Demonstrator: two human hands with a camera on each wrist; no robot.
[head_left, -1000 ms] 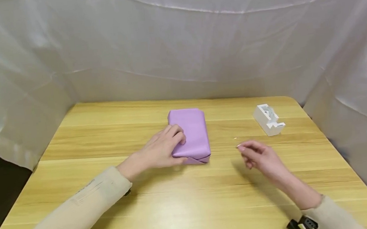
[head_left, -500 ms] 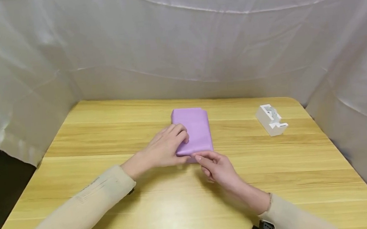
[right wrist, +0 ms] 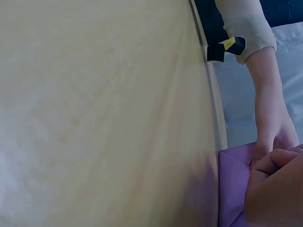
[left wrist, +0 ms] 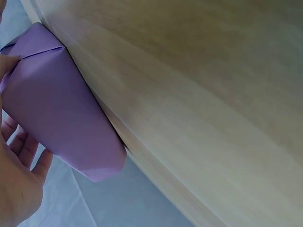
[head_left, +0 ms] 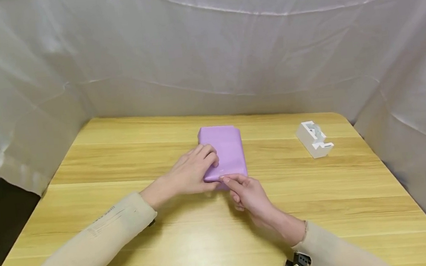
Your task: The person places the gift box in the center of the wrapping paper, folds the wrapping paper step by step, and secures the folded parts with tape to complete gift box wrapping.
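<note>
A box-shaped package in purple wrapping paper (head_left: 228,153) lies on the wooden table, its folded end toward me. My left hand (head_left: 191,171) grips it from the left, fingers on its top and thumb at the near end. In the left wrist view, the thumb lies by a fold of the purple paper (left wrist: 61,104). My right hand (head_left: 254,197) is at the near top edge with thumb and index finger pinched together. The piece of clear tape in that pinch is mostly hidden by the fingertips. In the right wrist view, both hands meet at the package (right wrist: 232,165).
A white tape dispenser (head_left: 314,139) with a roll in it stands at the right on the wooden table (head_left: 152,258). Pale grey curtains (head_left: 205,56) hang behind the table and at both sides.
My right hand has come left from beside the dispenser to the package's near end, bringing the small clear piece of tape. My left hand keeps its grip on the package.
</note>
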